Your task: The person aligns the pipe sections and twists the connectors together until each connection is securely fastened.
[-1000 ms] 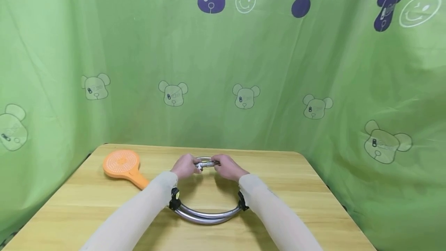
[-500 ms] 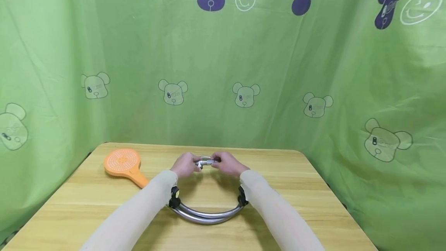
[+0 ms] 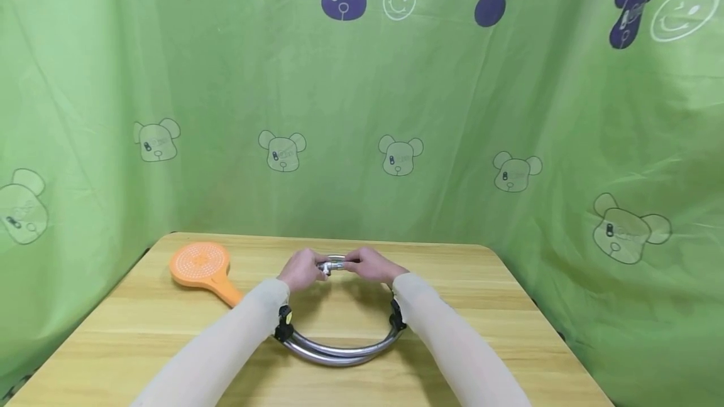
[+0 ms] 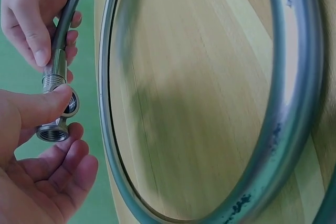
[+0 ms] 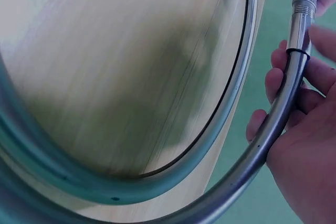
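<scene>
Near the far side of the table, both hands meet at the end of a grey metallic shower hose point(image 3: 339, 360). My left hand point(image 3: 302, 269) pinches a small metal fitting point(image 4: 52, 130) between thumb and fingers; an open threaded mouth faces out in the left wrist view. Threads show where the fitting meets the hose's end sleeve point(image 5: 300, 30). My right hand point(image 5: 304, 161) holds the hose at that sleeve, fingers behind it and thumb alongside. The rest of the hose loops back toward the body beneath the wrists.
An orange shower head point(image 3: 199, 262) lies face up on the wooden table point(image 3: 481, 319) at the left, its handle running under the left forearm. Green printed curtain point(image 3: 339, 200) surrounds the table at the back and sides.
My right hand and wrist have shifted slightly to the right and turned a little at the hose end. My left hand keeps its pinch on the fitting; the shower head stays put.
</scene>
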Demonstrator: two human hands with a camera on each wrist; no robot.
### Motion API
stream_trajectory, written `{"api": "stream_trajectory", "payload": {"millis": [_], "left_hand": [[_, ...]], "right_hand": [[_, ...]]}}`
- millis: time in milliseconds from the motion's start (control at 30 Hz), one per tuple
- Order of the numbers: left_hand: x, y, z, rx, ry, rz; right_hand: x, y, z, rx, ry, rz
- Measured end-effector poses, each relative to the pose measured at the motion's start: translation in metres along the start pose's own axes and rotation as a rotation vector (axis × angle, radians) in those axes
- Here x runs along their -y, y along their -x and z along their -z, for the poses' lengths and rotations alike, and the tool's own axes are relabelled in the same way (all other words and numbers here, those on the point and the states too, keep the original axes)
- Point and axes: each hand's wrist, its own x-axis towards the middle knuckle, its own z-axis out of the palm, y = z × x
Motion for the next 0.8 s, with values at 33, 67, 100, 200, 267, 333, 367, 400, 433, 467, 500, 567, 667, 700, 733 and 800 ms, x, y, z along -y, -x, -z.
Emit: {"api": "stream_trajectory", "payload": {"millis": [33, 67, 100, 200, 267, 333, 367, 400, 433, 467, 500, 567, 667, 700, 733, 800], "left_hand": [[0.0000, -0.0004, 0.0000, -0.002, -0.008, 0.005], [-0.0002, -0.0004, 0.0003, -0.001, -0.012, 0.010], [-0.0005, -0.0004, 0.0005, 0.000, -0.015, 0.009], [-0.0014, 0.0002, 0.0019, 0.000, -0.020, 0.014], [-0.0019, 0.0003, 0.0023, -0.001, -0.011, 0.015], [-0.0021, 0.0006, 0.0026, -0.004, -0.007, 0.021], [-0.0021, 0.0007, 0.0023, -0.005, -0.005, 0.020], [-0.0021, 0.0011, 0.0023, -0.006, -0.009, 0.019], [-0.0020, 0.0011, 0.0021, -0.007, -0.011, 0.017], [-0.0021, 0.0013, 0.0021, -0.007, -0.012, 0.018], [-0.0020, 0.0015, 0.0019, -0.007, -0.012, 0.019], [-0.0018, 0.0013, 0.0015, -0.007, -0.015, 0.019], [-0.0022, 0.0015, 0.0012, 0.001, -0.007, 0.027], [-0.0026, 0.0018, 0.0012, 0.004, -0.006, 0.027], [-0.0031, 0.0020, 0.0014, 0.006, -0.002, 0.030], [-0.0043, 0.0027, 0.0018, 0.010, 0.005, 0.033]], "right_hand": [[0.0008, 0.0003, -0.0001, -0.005, -0.009, 0.002], [0.0016, 0.0005, -0.0002, -0.013, -0.010, 0.005], [0.0026, 0.0008, -0.0003, -0.022, -0.017, 0.007], [0.0053, 0.0012, 0.0000, -0.057, -0.010, 0.025], [0.0068, 0.0017, 0.0008, -0.076, 0.002, 0.035], [0.0072, 0.0021, 0.0017, -0.079, 0.013, 0.044], [0.0073, 0.0025, 0.0022, -0.078, 0.019, 0.046], [0.0072, 0.0028, 0.0026, -0.072, 0.022, 0.046], [0.0071, 0.0029, 0.0030, -0.067, 0.026, 0.044], [0.0065, 0.0029, 0.0032, -0.060, 0.029, 0.042], [0.0057, 0.0027, 0.0034, -0.054, 0.029, 0.037], [0.0049, 0.0026, 0.0038, -0.042, 0.023, 0.022], [0.0033, 0.0017, 0.0033, -0.036, 0.010, 0.025], [0.0029, 0.0016, 0.0031, -0.038, 0.001, 0.028], [0.0028, 0.0017, 0.0029, -0.041, -0.005, 0.031], [0.0022, 0.0018, 0.0023, -0.049, -0.011, 0.043]]}}
